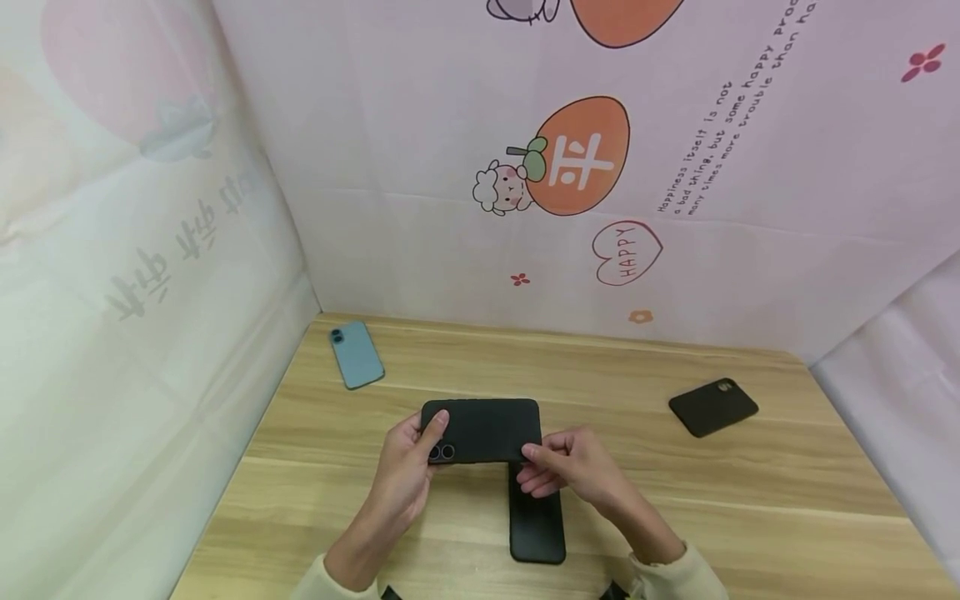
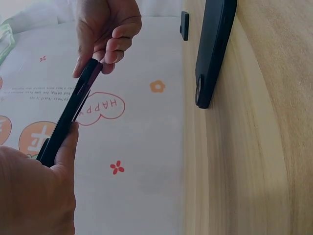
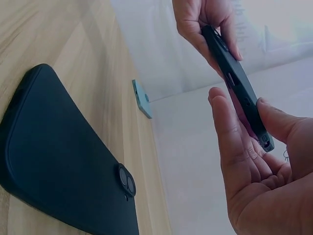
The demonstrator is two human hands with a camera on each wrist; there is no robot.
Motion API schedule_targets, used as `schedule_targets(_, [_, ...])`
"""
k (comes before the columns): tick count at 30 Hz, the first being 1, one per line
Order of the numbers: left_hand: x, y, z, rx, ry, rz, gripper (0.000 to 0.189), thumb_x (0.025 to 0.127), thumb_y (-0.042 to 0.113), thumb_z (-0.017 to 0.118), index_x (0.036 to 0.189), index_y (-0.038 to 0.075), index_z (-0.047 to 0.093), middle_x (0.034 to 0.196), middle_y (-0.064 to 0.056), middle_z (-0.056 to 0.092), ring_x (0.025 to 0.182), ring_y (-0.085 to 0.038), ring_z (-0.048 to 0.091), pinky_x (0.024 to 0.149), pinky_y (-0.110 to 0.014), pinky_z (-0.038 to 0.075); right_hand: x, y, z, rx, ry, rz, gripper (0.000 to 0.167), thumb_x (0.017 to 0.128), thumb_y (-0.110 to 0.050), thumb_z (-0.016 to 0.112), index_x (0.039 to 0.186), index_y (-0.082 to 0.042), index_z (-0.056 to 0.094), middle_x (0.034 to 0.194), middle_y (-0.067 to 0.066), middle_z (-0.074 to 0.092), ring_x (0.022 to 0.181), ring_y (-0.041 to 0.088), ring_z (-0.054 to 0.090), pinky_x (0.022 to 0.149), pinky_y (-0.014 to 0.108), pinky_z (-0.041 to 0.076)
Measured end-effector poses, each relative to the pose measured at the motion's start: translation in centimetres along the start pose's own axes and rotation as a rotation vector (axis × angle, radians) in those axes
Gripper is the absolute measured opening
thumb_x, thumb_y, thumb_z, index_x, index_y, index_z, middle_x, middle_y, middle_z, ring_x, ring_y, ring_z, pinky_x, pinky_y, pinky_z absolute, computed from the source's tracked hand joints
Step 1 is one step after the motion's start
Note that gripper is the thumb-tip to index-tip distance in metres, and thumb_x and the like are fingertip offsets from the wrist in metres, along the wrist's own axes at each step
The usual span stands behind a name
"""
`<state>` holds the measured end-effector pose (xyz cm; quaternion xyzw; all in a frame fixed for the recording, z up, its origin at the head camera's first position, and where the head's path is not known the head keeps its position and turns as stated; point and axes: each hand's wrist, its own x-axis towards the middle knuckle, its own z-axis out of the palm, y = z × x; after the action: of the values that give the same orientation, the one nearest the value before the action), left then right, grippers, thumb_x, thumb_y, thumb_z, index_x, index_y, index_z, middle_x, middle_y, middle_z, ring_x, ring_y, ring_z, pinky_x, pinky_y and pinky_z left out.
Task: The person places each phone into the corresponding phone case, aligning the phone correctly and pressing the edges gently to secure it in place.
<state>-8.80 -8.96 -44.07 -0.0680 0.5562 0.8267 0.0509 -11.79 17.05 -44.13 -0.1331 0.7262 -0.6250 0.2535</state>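
Observation:
A black phone (image 1: 487, 429) with round camera lenses is held level, its back facing up in the head view. My left hand (image 1: 401, 475) grips the camera end, thumb over the back. The opposite end is pinched by my right hand (image 1: 577, 467), with the thumb on the near corner and the fingers underneath. Side-on in the right wrist view, the phone (image 3: 239, 81) shows button cutouts along its edge and a purplish strip on its underside. Below the right hand, another black phone (image 1: 536, 529) lies on the table, its top end hidden.
A light blue phone (image 1: 358, 357) lies at the back left of the wooden table (image 1: 300, 492). To the right lies a black phone or case (image 1: 712, 408) with a camera area at its corner. Printed cloth (image 1: 420, 217) hangs behind the table and at both sides.

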Motion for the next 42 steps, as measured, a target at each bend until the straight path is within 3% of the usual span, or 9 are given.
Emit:
schedule_targets(11, [0.05,-0.20,-0.18,-0.053,-0.019,-0.042,0.045,0.112,0.023,0.055,0.139,-0.013,0.053,0.134,-0.020,0.064,0.118,-0.023,0.069,0.098,-0.038,0.060,-0.17,0.30,-0.14,0.082,-0.049,-0.025,0.033,0.107,-0.017,0.066,0.091,0.012,0.066,0.087,0.022,0.078,0.074,0.019,0.079,0.068,0.034,0.066])
schedule_targets(25, [-0.04,-0.06,-0.23,-0.041,-0.032,-0.056,0.046,0.112,0.023,0.055,0.140,-0.014,0.053,0.134,-0.021,0.065,0.117,-0.023,0.069,0.097,-0.037,0.061,-0.37,0.67,-0.28,0.058,-0.078,-0.037,0.034,0.106,-0.016,0.067,0.094,0.016,0.065,0.088,0.029,0.076,0.074,0.021,0.078,0.068,0.037,0.066])
schedule_targets(33, [-0.02,0.04,-0.12,-0.031,-0.030,-0.039,0.043,0.112,0.022,0.056,0.135,-0.014,0.056,0.122,-0.015,0.070,0.109,-0.022,0.072,0.092,-0.037,0.063,-0.37,0.61,-0.36,0.008,-0.081,-0.060,0.035,0.105,-0.018,0.068,0.096,0.016,0.065,0.090,0.026,0.077,0.079,0.026,0.079,0.074,0.046,0.066])
schedule_targets(42, [-0.12,0.31,-0.34,0.038,-0.068,-0.044,0.044,0.111,0.024,0.058,0.133,-0.014,0.058,0.123,-0.018,0.071,0.110,-0.024,0.073,0.090,-0.038,0.063,-0.39,0.29,-0.58,-0.017,-0.072,-0.055,0.025,0.102,-0.018,0.073,0.097,0.006,0.067,0.092,0.021,0.078,0.089,0.041,0.078,0.081,0.053,0.064])
